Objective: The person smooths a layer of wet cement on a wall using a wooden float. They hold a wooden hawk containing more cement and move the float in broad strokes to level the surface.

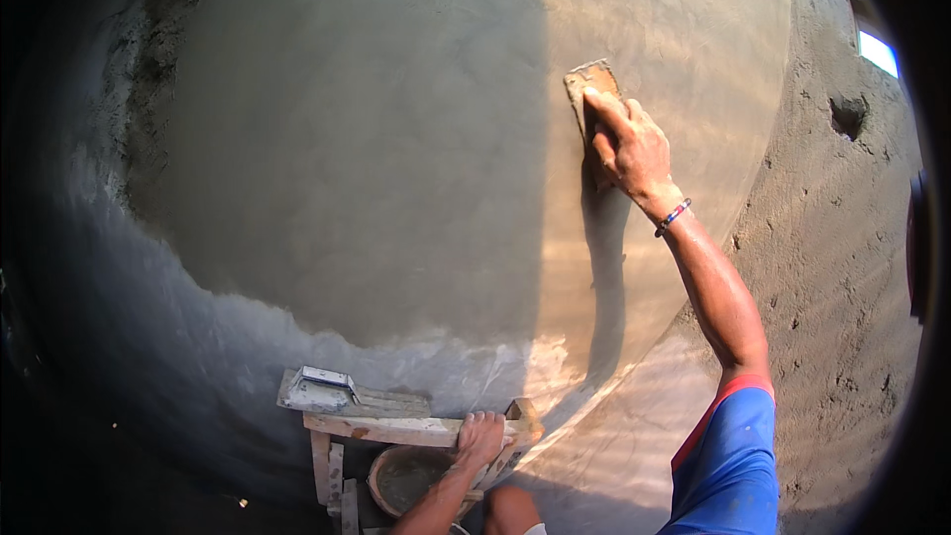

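Finish risk: smooth grey plaster (pixel 357 159) looked the likeliest to suffer; a dug-in edge of the hand float (pixel 591 77) could have scored it, the cause being uneven pressure from an arm stretched so far
Light risk: shadow line ran down the plaster just left of the float; glare on the sunlit strip might have hidden ridges
Stand risk: a bump to the wooden stand (pixel 396 429) could have tipped the trowel (pixel 315 396) off, since it sat at the left end and seemed to jut past that edge
Float and fingers: float lay under the fingers of the right hand (pixel 637 154), between palm and wall, its upper end reaching beyond the fingertips; lower end hidden by the hand
Float on wall: in the sunlit strip, nearer the plaster's right edge than its left; full contact along the face could not be told
Right fingers: closed on the float, forefinger laid along it, the others curled
Left fingers: those of the left hand (pixel 481 438) bent over the stand's front rail near its right corner, no tool seen there; tips out of sight, so could not tell how firmly they gripped
Below stand: bucket (pixel 373 483) with grey mix inside, beside the left forearm
Right side: rough side wall (pixel 832 267) with one dark hole
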The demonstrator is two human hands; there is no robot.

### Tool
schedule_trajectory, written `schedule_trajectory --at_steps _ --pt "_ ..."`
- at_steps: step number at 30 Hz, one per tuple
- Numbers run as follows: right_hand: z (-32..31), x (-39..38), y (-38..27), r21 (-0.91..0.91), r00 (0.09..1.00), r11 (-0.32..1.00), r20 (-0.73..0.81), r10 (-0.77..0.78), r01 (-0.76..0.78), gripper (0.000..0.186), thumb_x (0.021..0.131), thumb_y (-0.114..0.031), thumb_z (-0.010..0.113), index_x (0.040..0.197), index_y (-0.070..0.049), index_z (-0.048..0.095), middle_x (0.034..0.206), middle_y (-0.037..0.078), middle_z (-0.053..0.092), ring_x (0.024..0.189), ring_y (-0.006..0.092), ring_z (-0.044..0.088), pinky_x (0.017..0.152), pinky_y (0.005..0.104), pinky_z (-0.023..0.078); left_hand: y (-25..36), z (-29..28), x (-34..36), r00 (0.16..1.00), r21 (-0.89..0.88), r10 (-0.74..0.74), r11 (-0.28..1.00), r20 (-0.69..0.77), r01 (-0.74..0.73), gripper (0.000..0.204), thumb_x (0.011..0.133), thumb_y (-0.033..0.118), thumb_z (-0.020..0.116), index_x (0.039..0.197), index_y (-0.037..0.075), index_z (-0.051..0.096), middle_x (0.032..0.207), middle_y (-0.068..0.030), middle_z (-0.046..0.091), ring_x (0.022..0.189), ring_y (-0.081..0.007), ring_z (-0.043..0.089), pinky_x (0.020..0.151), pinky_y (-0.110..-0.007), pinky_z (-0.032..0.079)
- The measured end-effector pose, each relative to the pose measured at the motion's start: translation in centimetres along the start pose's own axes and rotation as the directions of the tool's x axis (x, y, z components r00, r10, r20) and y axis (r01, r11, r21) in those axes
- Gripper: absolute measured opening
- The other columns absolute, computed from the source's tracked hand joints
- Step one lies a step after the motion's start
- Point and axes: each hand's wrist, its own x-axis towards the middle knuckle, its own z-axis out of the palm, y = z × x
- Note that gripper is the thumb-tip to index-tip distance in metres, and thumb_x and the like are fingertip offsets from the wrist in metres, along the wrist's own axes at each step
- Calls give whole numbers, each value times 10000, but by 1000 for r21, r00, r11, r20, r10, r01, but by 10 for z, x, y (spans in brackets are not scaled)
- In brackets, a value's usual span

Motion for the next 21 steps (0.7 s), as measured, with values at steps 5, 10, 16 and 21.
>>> schedule_trajectory --at_steps 5,10,16,21 --pt "-32 95 5 -136 999 990 22 -34 37 463 888 -245 654 1345 -288 595 1046 167 628 966 384 653 831 476 546 13 9 3 998 -38 43 998 38 -41 486 836 491 731 1057 61 685 1043 -125 693 1073 -299 634 940 -441 451" --pt "-63 113 138 -74 916 919 -140 375 -388 472 875 -257 550 1339 -265 635 1184 193 702 1078 367 677 924 464 540 11 7 3 998 -7 58 998 31 -58 484 836 494 732 1058 67 680 1040 -119 685 1055 -299 636 926 -448 456" --pt "-16 1 29 32 998 998 -7 61 -60 501 866 -192 629 1357 -286 603 1066 166 641 982 383 657 869 479 542 -3 -3 -1 1000 28 23 999 21 -23 474 829 483 741 1046 68 674 1020 -121 680 1047 -296 637 920 -449 457" --pt "-52 -13 106 -105 961 956 -86 264 -272 494 871 -183 606 1351 -297 612 1014 160 645 938 358 664 835 458 550 18 13 2 996 10 84 996 22 -84 477 816 484 753 1033 67 675 1009 -123 679 1036 -299 638 913 -450 458"
